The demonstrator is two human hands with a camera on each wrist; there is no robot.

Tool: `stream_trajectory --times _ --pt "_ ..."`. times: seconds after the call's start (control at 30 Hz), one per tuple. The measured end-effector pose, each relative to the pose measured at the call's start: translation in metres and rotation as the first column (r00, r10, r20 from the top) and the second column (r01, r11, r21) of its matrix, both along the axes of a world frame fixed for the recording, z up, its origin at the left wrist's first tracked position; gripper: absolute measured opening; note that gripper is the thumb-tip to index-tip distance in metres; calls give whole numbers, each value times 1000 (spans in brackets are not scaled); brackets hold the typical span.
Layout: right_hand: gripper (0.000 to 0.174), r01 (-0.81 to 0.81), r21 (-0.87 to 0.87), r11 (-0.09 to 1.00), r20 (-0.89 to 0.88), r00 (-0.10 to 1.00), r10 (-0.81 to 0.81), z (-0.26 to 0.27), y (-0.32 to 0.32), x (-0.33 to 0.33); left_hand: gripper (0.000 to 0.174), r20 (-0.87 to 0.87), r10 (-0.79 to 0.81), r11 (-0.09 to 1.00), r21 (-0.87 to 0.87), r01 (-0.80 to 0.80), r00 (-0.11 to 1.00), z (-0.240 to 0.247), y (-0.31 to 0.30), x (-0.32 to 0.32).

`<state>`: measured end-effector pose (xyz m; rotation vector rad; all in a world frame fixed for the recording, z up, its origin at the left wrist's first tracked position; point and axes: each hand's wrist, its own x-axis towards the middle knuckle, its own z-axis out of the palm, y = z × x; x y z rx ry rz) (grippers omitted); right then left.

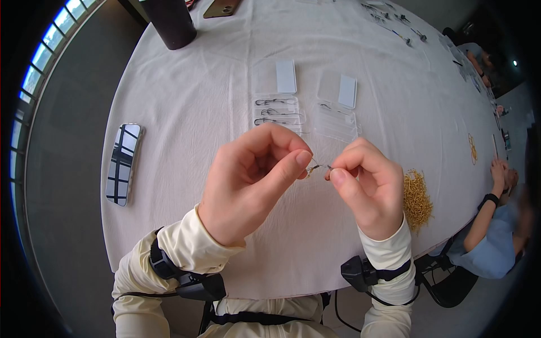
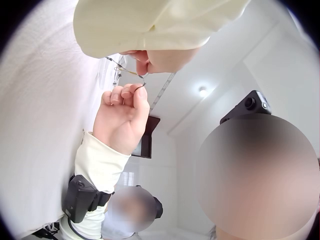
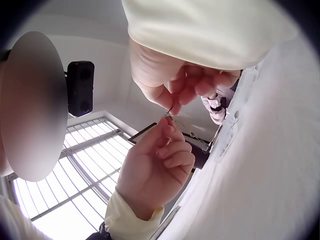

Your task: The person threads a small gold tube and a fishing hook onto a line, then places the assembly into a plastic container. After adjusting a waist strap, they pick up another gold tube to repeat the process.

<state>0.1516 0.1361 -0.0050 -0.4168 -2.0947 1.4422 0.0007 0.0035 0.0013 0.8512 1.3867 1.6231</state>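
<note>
Frame centre: left hand [image 1: 248, 180] and right hand [image 1: 369, 188] each pinch the hook [image 1: 316, 167]; apparently threading, requiring steady alignment.

A round counter draped in white cloth [image 1: 186, 96] stands on a plain grey floor [image 1: 67, 186]. A curved strip of bright windows [image 1: 39, 50] runs along the left. A round ceiling lamp [image 2: 202, 91] glows overhead.

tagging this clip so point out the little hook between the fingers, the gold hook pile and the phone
small hook [image 1: 319, 167]: head view, on its bare stretch of wire.
gold hook pile [image 1: 417, 200]: head view, on the middle of the heap.
phone [image 1: 123, 163]: head view, on the centre of its glossy face.
</note>
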Motion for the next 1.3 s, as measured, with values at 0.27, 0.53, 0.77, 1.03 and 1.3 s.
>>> stream_trajectory --times 0.27,0.53,0.77,1.03,1.3 --pt "6 -62 183 981 4 998 62 1 -3 -3 11 -44 -36 998 -43 34 998 0 -1 -1" --pt "6 -73 146 987 17 997 71 -2 0 -1 9 -150 -95 993 -86 83 984 4 -1 2" --pt "4 -99 -16 995 16 995 99 -6 2 2 6 -443 -64 995 39 90 894 -3 1 1" --pt "5 -120 -179 977 -18 993 118 -11 2 2 7 -660 -5 997 57 57 752 0 1 0" --pt "6 -96 -245 965 -16 995 95 -10 0 2 9 -472 -21 997 56 54 881 -6 2 5"
